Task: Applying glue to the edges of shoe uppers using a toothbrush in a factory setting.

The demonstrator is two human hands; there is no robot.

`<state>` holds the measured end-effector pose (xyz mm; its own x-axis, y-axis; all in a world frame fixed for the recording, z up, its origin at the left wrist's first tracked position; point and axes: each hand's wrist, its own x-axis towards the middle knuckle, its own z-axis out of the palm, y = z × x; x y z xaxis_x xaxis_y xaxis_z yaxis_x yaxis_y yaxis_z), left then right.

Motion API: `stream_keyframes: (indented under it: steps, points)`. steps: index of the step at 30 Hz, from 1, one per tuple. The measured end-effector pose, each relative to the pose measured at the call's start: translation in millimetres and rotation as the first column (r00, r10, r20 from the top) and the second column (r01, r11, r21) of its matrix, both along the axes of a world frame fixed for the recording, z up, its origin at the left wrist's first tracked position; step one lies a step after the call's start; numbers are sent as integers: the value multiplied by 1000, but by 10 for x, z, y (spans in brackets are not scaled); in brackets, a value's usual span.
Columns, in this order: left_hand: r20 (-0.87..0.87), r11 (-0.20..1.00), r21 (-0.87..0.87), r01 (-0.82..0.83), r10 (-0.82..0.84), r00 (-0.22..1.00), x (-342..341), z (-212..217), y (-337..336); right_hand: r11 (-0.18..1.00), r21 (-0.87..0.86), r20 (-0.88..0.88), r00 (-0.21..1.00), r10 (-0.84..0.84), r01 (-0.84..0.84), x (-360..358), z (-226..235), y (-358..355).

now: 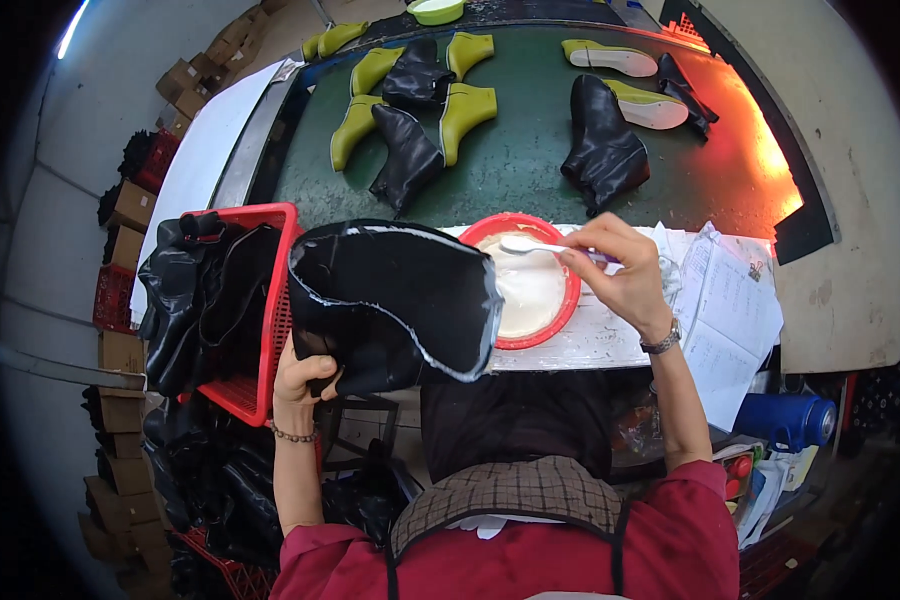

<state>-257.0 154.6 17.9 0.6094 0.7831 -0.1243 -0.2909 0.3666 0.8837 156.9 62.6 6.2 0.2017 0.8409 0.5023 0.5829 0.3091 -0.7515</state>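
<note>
Black leather boot upper, floppy and pale along its cut edge, hangs in front of you just above the near edge of the counter, beside the red plastic basket that holds more black leather pieces. Your left hand grips the upper from below at its lower left corner, fingers curled shut around the leather. Your right hand pinches the handle of a small pale brush between thumb and fingertips, with the brush head resting over the round red bowl of white paste. That bowl sits on the counter just right of the upper, whose edge overlaps its rim. Paper sheets with writing lie to the right of your right hand. Farther away, on the dark green belt, several black boot uppers stand among yellow-green shoe lasts. A blue cylindrical flask lies low at your right, and brown cardboard boxes are stacked along the left wall.
</note>
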Motion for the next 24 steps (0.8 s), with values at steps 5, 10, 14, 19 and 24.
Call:
stream_keyframes:
  steps: [5, 10, 14, 19, 24]
  points:
    - [239, 980, -88, 179, -154, 959, 92, -174, 11, 968, 223, 152, 985, 82, -115, -131, 289, 236]
    - [335, 998, -56, 32, -11, 942, 98, -194, 7, 987, 155, 182, 983, 17, -46, 0, 21, 53]
    - [313, 995, -82, 55, -26, 949, 11, -233, 31, 993, 118, 149, 989, 4, -21, -36, -14, 5]
    - [318, 995, -69, 78, -52, 947, 42, -254, 32, 980, 191, 181, 983, 21, -56, -68, 167, 244]
    - [403, 969, -94, 229, -173, 899, 41, -193, 22, 951, 274, 117, 986, 117, -146, -218, 263, 521]
